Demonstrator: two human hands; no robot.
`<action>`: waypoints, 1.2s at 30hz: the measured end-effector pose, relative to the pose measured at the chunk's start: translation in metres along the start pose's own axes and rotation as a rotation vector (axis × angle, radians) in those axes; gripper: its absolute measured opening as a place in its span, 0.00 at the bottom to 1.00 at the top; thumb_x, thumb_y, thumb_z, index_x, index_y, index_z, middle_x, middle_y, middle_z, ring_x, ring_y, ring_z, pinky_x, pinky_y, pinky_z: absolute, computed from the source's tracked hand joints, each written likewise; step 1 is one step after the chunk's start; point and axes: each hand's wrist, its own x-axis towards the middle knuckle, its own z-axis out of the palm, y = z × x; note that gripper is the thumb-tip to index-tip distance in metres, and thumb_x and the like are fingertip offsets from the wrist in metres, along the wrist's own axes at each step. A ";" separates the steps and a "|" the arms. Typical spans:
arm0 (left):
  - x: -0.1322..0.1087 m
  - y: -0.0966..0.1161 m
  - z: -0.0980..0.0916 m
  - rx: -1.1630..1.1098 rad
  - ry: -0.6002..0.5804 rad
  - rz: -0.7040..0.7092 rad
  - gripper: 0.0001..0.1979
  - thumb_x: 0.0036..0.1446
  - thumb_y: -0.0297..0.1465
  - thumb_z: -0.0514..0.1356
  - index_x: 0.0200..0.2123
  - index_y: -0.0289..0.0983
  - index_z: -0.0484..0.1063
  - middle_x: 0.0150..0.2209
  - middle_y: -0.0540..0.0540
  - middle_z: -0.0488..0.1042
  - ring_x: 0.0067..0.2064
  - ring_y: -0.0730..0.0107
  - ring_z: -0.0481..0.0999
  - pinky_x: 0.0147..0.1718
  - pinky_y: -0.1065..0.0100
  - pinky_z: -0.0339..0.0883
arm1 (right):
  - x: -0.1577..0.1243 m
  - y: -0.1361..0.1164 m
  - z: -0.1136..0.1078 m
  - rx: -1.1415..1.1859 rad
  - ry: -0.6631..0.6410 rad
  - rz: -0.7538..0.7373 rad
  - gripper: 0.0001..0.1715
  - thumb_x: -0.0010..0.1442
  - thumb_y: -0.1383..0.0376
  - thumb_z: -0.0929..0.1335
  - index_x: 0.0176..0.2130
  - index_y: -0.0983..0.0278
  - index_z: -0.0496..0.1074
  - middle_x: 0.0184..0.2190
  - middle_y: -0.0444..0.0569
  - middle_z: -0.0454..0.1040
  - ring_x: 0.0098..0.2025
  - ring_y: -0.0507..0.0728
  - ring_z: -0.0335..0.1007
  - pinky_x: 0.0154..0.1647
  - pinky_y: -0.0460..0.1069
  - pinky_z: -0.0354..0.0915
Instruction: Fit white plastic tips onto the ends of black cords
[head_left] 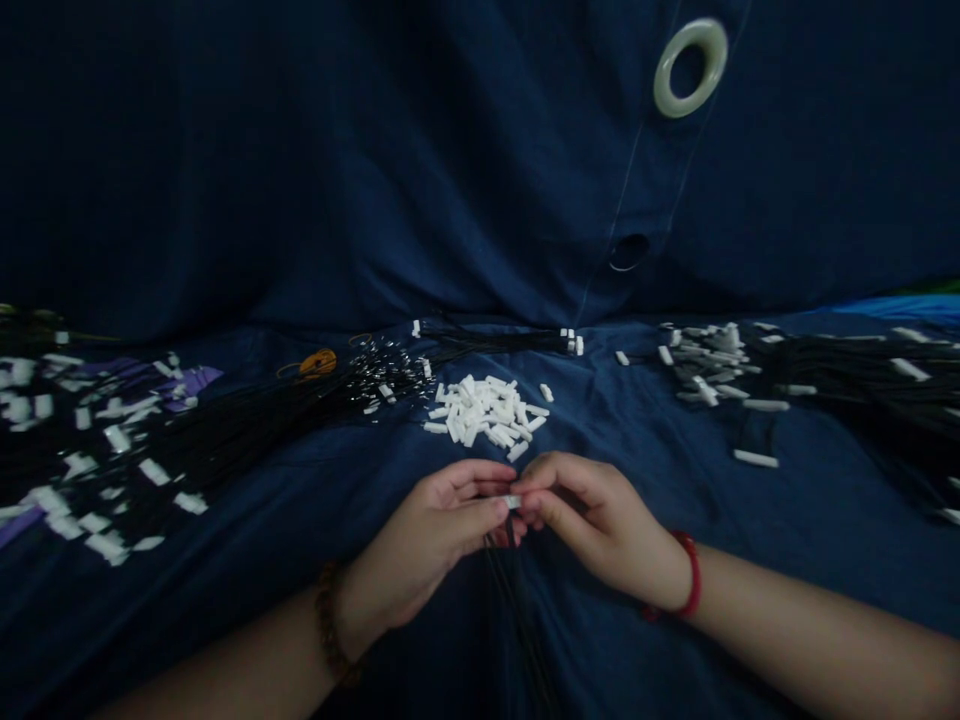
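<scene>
Both hands are meeting low over the middle of the dark blue cloth (675,520), fingertips pressing together on one small white clip (513,501); the left hand (442,530) is pinching it from one side with thumb and forefinger closed on it, and the right hand (592,515) is gripping the other side the same way, so the piece is being held steady between them. Thin black cords (517,590) are hanging down from the clip toward the near edge of the cloth, seemingly so they stay out of the way of the fingers. Just beyond the hands a loose pile of white clips (487,410) is sitting within easy reach. Toward the left edge, a spread of black cords with white tags (112,470) is lying fanned out, and toward the right edge another bundle (847,380) is resting, the two apparently being kept apart. At the far side a pale ring (691,67) is hanging against the cloth backdrop
</scene>
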 end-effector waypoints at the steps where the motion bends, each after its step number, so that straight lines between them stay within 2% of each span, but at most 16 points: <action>1: 0.001 0.000 0.000 -0.023 -0.008 -0.004 0.11 0.49 0.25 0.61 0.38 0.32 0.72 0.34 0.42 0.75 0.34 0.70 0.73 0.37 0.68 0.65 | 0.001 0.000 0.001 0.000 0.007 -0.001 0.07 0.61 0.67 0.62 0.32 0.66 0.67 0.27 0.45 0.70 0.30 0.49 0.67 0.33 0.44 0.62; 7: 0.003 -0.004 -0.001 -0.081 -0.009 0.025 0.10 0.50 0.25 0.61 0.38 0.31 0.75 0.35 0.41 0.76 0.38 0.72 0.73 0.42 0.69 0.64 | 0.006 0.003 0.002 0.004 0.042 0.014 0.08 0.61 0.66 0.62 0.31 0.66 0.66 0.28 0.46 0.69 0.30 0.50 0.66 0.33 0.45 0.62; 12: 0.000 -0.005 -0.001 -0.129 0.032 0.041 0.08 0.49 0.25 0.62 0.35 0.32 0.76 0.32 0.43 0.77 0.35 0.73 0.74 0.39 0.70 0.65 | 0.005 0.000 0.003 0.039 0.021 0.017 0.08 0.62 0.66 0.62 0.31 0.66 0.66 0.28 0.46 0.69 0.31 0.49 0.66 0.34 0.45 0.62; 17: 0.002 -0.006 -0.002 -0.075 0.041 0.092 0.05 0.49 0.26 0.61 0.32 0.31 0.74 0.29 0.44 0.76 0.31 0.73 0.73 0.34 0.71 0.65 | 0.004 -0.003 0.004 0.114 -0.024 0.047 0.07 0.63 0.66 0.61 0.38 0.66 0.66 0.30 0.46 0.70 0.32 0.49 0.68 0.34 0.44 0.64; 20: 0.003 -0.006 -0.002 -0.060 0.054 0.109 0.03 0.48 0.25 0.62 0.29 0.31 0.72 0.27 0.45 0.75 0.30 0.72 0.73 0.31 0.71 0.65 | 0.003 -0.004 0.004 0.140 -0.036 0.065 0.07 0.62 0.66 0.62 0.37 0.66 0.67 0.30 0.46 0.71 0.33 0.50 0.68 0.35 0.44 0.64; 27: 0.000 -0.004 -0.002 -0.014 0.025 0.150 0.03 0.47 0.26 0.62 0.28 0.32 0.72 0.26 0.46 0.75 0.30 0.74 0.73 0.31 0.72 0.64 | -0.001 -0.005 0.004 0.271 -0.014 0.069 0.05 0.60 0.67 0.63 0.38 0.65 0.68 0.31 0.47 0.71 0.34 0.50 0.68 0.35 0.44 0.64; 32: -0.003 -0.006 -0.004 -0.023 0.021 0.245 0.03 0.46 0.25 0.63 0.28 0.35 0.73 0.26 0.49 0.75 0.30 0.76 0.73 0.32 0.74 0.64 | -0.007 -0.009 0.008 0.437 0.074 0.174 0.06 0.62 0.65 0.62 0.41 0.64 0.63 0.29 0.44 0.67 0.30 0.47 0.65 0.29 0.42 0.63; 36: -0.003 -0.007 -0.006 0.021 0.015 0.253 0.07 0.48 0.26 0.62 0.34 0.37 0.76 0.29 0.49 0.75 0.31 0.77 0.73 0.33 0.75 0.65 | -0.009 -0.012 0.013 0.525 0.033 0.282 0.04 0.61 0.66 0.62 0.38 0.65 0.62 0.29 0.44 0.67 0.28 0.46 0.63 0.26 0.41 0.62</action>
